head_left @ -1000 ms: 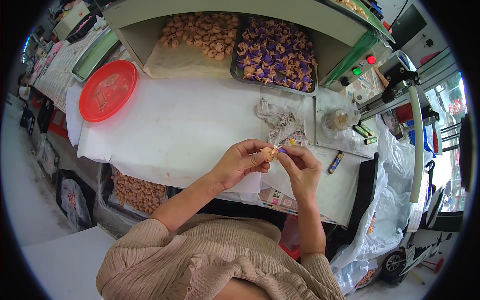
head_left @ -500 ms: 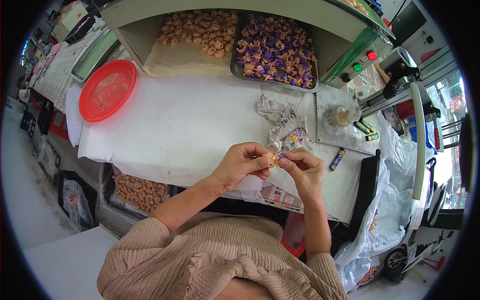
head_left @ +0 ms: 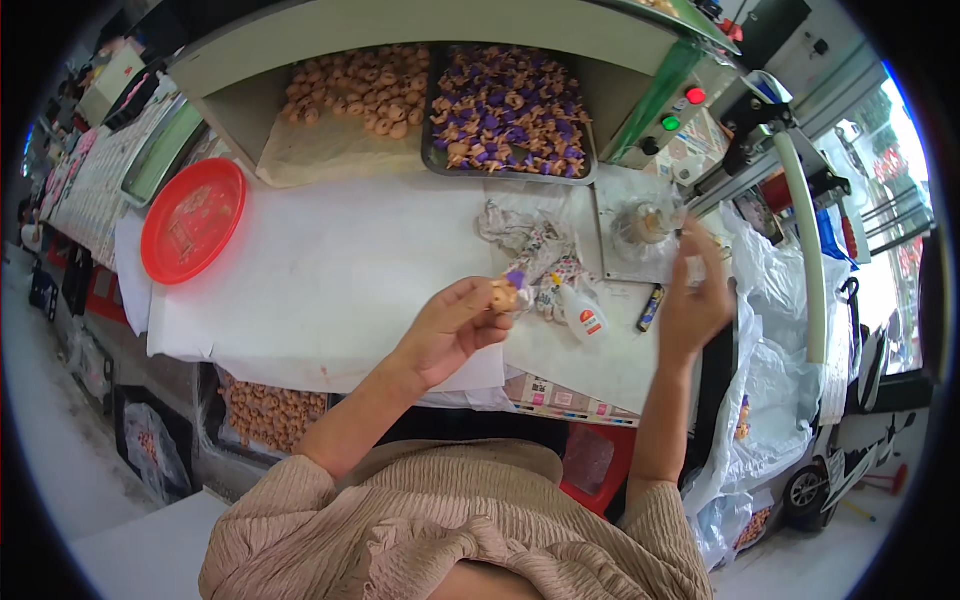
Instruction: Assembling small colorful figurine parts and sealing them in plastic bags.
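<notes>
White table (head_left: 330,250): covered in pale sheeting, spread across the middle of the view.
Beige cabinet (head_left: 230,118): along the table's far side, open at the front; round tan pieces (head_left: 385,95) lie loose inside, several on brownish paper (head_left: 330,150).
Clear plastic (head_left: 770,400): crumpled and draped at the right, beyond the table's edge.
Dark tray (head_left: 510,175): in the cabinet opening, right of the round tan pieces, heaped with purple and tan parts (head_left: 505,110).
Red plate (head_left: 215,205): at the table's left end, near the cabinet's corner, its face marked with stains.
Cloth (head_left: 510,228): patterned, rumpled, lying beyond the left hand (head_left: 455,325).
Right hand (head_left: 702,300): raised over the table's right side, blurred, well apart from the left; I cannot tell whether its fingertips meet or hold anything.
Left hand: thumb and forefinger clamped on the figure (head_left: 505,294), the other fingers curled beneath.
Bottle (head_left: 588,318): white with a red-orange label, beside the cloth, its yellow tip toward it.
Figure: at the very tips of the left thumb and forefinger, over the table; its tan part sits at the pinch, its purple part projects past them, up and to the right.
Tube (head_left: 650,308): dark, between bottle and right hand.
</notes>
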The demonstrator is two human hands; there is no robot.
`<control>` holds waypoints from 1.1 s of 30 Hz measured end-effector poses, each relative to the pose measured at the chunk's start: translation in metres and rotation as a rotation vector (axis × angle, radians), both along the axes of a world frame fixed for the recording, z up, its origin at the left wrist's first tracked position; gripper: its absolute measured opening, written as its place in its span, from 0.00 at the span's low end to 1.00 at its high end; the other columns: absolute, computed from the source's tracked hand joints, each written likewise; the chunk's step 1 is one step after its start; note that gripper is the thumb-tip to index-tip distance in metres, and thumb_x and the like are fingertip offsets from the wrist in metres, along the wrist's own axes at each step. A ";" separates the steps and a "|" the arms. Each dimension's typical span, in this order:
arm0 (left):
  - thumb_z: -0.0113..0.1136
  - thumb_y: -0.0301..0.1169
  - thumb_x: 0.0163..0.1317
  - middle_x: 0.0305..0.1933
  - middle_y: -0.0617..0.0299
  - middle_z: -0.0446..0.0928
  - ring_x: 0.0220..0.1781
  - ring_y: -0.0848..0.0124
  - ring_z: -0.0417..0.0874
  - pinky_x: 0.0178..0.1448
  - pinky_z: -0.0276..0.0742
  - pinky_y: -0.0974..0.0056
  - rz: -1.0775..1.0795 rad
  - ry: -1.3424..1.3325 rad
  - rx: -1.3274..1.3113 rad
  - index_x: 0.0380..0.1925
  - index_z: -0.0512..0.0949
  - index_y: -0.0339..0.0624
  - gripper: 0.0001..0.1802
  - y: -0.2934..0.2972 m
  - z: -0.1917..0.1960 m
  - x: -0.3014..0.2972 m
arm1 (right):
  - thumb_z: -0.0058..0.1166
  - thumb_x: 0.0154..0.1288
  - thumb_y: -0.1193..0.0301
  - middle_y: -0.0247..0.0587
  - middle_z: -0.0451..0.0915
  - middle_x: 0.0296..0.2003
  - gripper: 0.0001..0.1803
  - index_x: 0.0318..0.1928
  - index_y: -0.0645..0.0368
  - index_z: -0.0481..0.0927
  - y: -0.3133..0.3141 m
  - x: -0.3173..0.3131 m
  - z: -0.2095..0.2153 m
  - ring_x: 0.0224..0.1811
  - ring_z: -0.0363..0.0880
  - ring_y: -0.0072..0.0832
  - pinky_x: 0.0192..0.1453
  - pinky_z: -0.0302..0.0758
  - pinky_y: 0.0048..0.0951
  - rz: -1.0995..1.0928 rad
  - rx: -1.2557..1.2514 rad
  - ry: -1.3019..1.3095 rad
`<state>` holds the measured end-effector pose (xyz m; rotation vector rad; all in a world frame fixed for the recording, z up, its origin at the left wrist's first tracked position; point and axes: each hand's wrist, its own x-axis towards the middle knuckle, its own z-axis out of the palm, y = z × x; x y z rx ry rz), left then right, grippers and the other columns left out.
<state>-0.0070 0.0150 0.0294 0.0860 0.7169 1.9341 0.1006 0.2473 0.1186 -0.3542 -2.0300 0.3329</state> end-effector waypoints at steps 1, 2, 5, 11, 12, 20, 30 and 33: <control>0.53 0.37 0.69 0.40 0.60 0.79 0.36 0.75 0.82 0.42 0.83 0.72 -0.013 0.009 0.006 0.48 0.73 0.40 0.14 -0.002 0.001 -0.002 | 0.52 0.64 0.80 0.43 0.83 0.46 0.10 0.45 0.65 0.81 0.022 0.002 0.020 0.45 0.81 0.29 0.50 0.75 0.26 -0.145 0.208 0.143; 0.53 0.37 0.69 0.41 0.60 0.79 0.37 0.75 0.82 0.43 0.83 0.71 0.012 -0.003 -0.026 0.48 0.73 0.40 0.14 -0.004 0.003 -0.005 | 0.51 0.66 0.79 0.46 0.82 0.47 0.11 0.47 0.66 0.80 0.040 0.004 0.041 0.45 0.80 0.29 0.51 0.75 0.28 -0.210 0.266 0.300; 0.53 0.36 0.69 0.42 0.59 0.79 0.38 0.74 0.82 0.44 0.83 0.71 0.021 -0.030 -0.032 0.49 0.73 0.40 0.14 -0.002 0.005 -0.002 | 0.52 0.67 0.75 0.36 0.85 0.42 0.14 0.51 0.66 0.79 0.074 0.002 0.090 0.45 0.75 0.23 0.54 0.70 0.24 -0.289 0.583 0.328; 0.53 0.37 0.68 0.42 0.58 0.79 0.38 0.74 0.81 0.44 0.82 0.70 -0.069 0.012 0.003 0.50 0.72 0.40 0.16 0.017 0.016 0.016 | 0.54 0.66 0.71 0.35 0.84 0.44 0.13 0.50 0.52 0.83 0.117 -0.034 0.173 0.41 0.76 0.21 0.51 0.71 0.22 -0.023 0.396 0.293; 0.53 0.39 0.68 0.42 0.59 0.78 0.39 0.74 0.80 0.44 0.81 0.70 -0.080 0.042 -0.010 0.51 0.71 0.41 0.17 0.018 0.016 0.018 | 0.54 0.67 0.69 0.35 0.84 0.43 0.13 0.50 0.52 0.83 0.117 -0.038 0.182 0.42 0.77 0.21 0.52 0.71 0.23 0.128 0.234 0.270; 0.54 0.37 0.68 0.41 0.57 0.78 0.38 0.74 0.80 0.43 0.81 0.70 0.019 0.037 -0.071 0.52 0.71 0.41 0.17 0.001 0.013 0.013 | 0.57 0.62 0.72 0.37 0.85 0.41 0.08 0.41 0.58 0.85 0.101 0.001 0.100 0.42 0.80 0.27 0.53 0.73 0.29 -0.208 0.383 0.256; 0.56 0.36 0.67 0.40 0.57 0.79 0.36 0.74 0.81 0.41 0.81 0.71 0.014 0.052 -0.060 0.50 0.74 0.40 0.16 0.026 0.021 0.037 | 0.55 0.57 0.78 0.53 0.74 0.47 0.14 0.45 0.57 0.81 0.105 0.022 -0.046 0.53 0.70 0.49 0.55 0.70 0.40 -0.130 -0.099 -0.423; 0.56 0.38 0.67 0.40 0.57 0.79 0.36 0.74 0.80 0.41 0.81 0.71 -0.027 0.064 -0.062 0.50 0.74 0.40 0.17 0.037 0.019 0.048 | 0.55 0.56 0.79 0.53 0.74 0.47 0.14 0.44 0.57 0.82 0.110 0.031 -0.053 0.52 0.71 0.48 0.54 0.70 0.41 -0.123 -0.101 -0.380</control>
